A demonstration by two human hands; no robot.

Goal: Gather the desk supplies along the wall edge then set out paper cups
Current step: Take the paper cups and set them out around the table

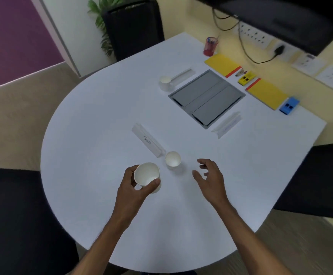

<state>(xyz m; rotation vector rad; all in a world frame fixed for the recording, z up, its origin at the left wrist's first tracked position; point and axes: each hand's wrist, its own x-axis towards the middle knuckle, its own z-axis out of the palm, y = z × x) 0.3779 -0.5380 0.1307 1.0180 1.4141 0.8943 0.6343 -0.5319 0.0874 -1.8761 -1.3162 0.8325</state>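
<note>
My left hand (134,187) grips a white paper cup (146,175) near the table's front, fingers and thumb curled round its side. A second paper cup (173,159) stands upright just beyond, beside a name card (148,142). My right hand (209,175) hovers to the right of that cup, fingers spread and holding nothing. A third cup (165,82) stands farther back by another name card (183,74). Along the wall edge lie two yellow notepads (222,63) (266,94), a yellow stapler (246,78), a blue stapler (289,105) and a red pen holder (210,46).
The white round-fronted table (102,126) has a grey cable hatch (206,98) set in its middle. A third name card (228,125) lies right of the hatch. Dark chairs (13,215) stand at left, right and back. Cables and sockets run along the wall (256,36).
</note>
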